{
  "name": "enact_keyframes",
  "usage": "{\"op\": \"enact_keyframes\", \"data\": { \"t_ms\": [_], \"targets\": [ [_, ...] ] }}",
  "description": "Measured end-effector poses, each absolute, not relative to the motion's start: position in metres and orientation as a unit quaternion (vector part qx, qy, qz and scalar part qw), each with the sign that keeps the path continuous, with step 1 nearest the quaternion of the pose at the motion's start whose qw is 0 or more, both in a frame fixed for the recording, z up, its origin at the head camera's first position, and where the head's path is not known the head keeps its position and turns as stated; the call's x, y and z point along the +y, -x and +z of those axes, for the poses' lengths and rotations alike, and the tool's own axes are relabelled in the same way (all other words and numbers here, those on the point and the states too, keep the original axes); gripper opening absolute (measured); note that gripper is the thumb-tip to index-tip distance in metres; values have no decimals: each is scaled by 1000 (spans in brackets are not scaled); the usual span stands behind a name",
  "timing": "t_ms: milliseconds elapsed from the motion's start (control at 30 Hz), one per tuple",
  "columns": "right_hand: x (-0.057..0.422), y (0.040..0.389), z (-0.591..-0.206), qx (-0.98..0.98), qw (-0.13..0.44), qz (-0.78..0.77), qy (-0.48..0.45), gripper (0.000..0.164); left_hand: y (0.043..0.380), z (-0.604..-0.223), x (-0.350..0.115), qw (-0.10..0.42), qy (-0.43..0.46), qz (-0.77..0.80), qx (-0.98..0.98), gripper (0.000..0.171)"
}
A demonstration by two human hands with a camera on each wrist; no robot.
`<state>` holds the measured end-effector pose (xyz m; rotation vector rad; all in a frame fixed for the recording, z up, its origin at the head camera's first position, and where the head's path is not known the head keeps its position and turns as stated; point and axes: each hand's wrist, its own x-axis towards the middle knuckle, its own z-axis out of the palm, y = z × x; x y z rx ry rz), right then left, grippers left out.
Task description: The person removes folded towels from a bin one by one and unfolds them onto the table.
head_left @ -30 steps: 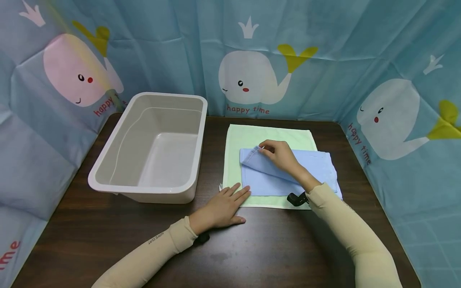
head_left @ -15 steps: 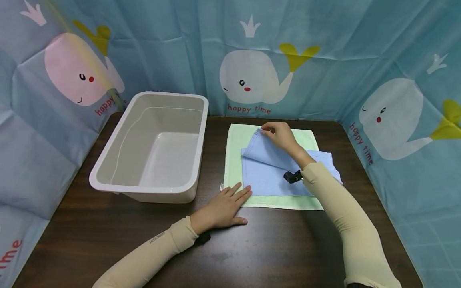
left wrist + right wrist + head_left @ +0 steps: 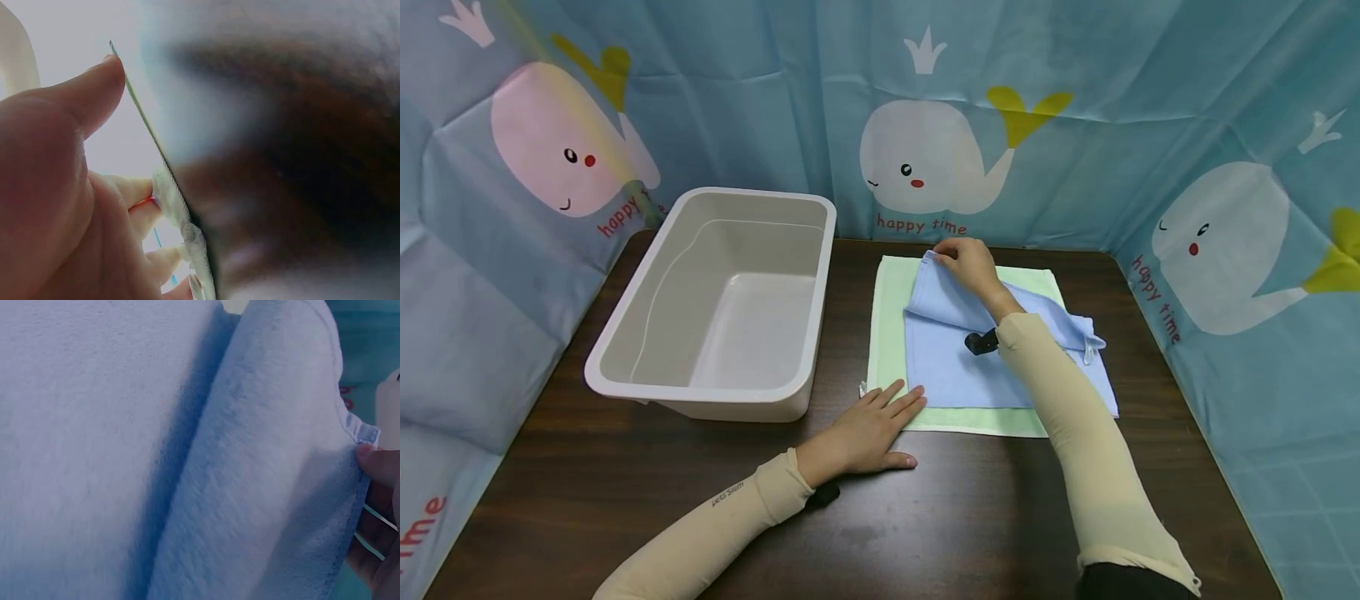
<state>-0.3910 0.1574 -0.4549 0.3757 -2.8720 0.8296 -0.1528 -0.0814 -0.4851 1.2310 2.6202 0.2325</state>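
Note:
A light blue towel lies on top of a pale green towel on the dark table. My right hand pinches the blue towel's far left corner and lifts that layer up and away from the layer below. Up close in the right wrist view, thumb and fingers hold the stitched edge of the blue towel. My left hand lies flat with fingers spread, its fingertips on the near left corner of the towels. The left wrist view is overexposed and blurred beyond the left hand.
A deep off-white plastic basin stands left of the towels. A blue curtain printed with whales hangs around the back and sides of the table.
My right hand has moved away from me and slightly left, drawing the blue towel's upper layer back over its far edge. The left hand stays in place.

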Motion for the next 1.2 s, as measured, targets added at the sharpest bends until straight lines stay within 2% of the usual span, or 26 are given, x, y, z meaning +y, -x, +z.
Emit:
{"op": "enact_keyframes", "data": {
  "t_ms": [300, 800, 1200],
  "targets": [
    [145, 411, -473, -962, 60, 252, -89, 22, 154, -487, -82, 123, -417, 81, 897, 86],
    [139, 421, -485, -977, 43, 206, -33, 22, 152, -487, -81, 129, -414, 74, 898, 86],
    [137, 420, -485, -981, 69, 181, 5, 25, 152, -486, -82, 128, -413, 73, 899, 86]
  ]
}}
